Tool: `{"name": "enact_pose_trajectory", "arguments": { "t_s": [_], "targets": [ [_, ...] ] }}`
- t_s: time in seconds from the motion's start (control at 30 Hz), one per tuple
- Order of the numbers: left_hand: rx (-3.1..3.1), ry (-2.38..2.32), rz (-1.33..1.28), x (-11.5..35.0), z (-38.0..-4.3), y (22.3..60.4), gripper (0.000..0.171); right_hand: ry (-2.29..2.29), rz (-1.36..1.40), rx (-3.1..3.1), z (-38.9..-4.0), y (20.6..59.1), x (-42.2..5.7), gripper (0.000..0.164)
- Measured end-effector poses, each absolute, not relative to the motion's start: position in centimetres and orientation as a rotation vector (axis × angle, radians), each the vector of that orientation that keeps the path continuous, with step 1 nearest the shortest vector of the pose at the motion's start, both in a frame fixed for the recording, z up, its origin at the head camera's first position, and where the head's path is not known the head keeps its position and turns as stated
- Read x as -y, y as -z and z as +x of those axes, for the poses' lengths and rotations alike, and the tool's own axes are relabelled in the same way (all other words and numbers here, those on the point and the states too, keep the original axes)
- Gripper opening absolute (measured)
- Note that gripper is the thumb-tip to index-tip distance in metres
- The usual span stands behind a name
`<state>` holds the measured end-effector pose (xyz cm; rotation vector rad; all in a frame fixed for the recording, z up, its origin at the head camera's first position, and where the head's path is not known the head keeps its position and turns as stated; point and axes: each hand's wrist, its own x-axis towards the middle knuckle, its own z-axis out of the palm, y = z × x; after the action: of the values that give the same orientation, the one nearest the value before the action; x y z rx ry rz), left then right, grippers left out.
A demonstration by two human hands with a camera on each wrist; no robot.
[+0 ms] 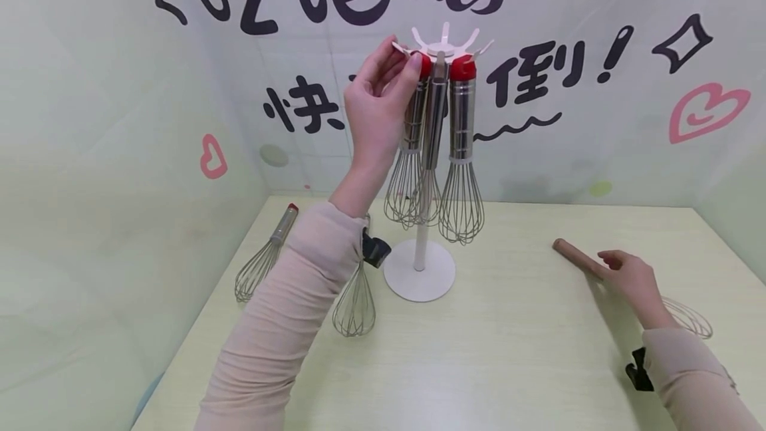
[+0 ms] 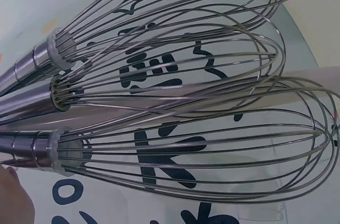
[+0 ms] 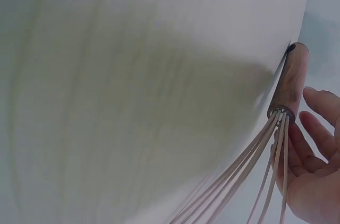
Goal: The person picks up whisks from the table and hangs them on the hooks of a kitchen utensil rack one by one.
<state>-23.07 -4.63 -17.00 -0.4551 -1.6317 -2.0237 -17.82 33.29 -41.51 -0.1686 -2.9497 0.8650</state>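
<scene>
Pinched by the left hand (image 1: 380,105), a red-capped whisk (image 1: 413,126) is held at the white rack (image 1: 420,251); near the bench's (image 1: 509,324) right edge, a wooden-handled whisk (image 1: 576,257) is flanked by the relaxed right hand (image 1: 634,283). Likely light and springy, each is best taken by its stiff handle. Six are counted: three hung whisks (image 1: 462,118), two leftward, one rightward.

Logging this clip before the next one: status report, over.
Left hand pinches red-topped whisk at rack. Right hand at wooden-handled whisk, grip unclear. Left sleeve partly hides a table whisk, head view.
</scene>
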Motion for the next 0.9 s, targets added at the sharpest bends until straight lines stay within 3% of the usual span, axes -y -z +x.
{"name": "enact_pose_trajectory", "arguments": {
  "t_s": [0.9],
  "targets": [
    [1.550,1.829,-0.532,3.3,-21.5,17.4,0.040,-0.872,-0.116,3.005,-17.8,41.7,-33.4,0.040]
  ]
}}
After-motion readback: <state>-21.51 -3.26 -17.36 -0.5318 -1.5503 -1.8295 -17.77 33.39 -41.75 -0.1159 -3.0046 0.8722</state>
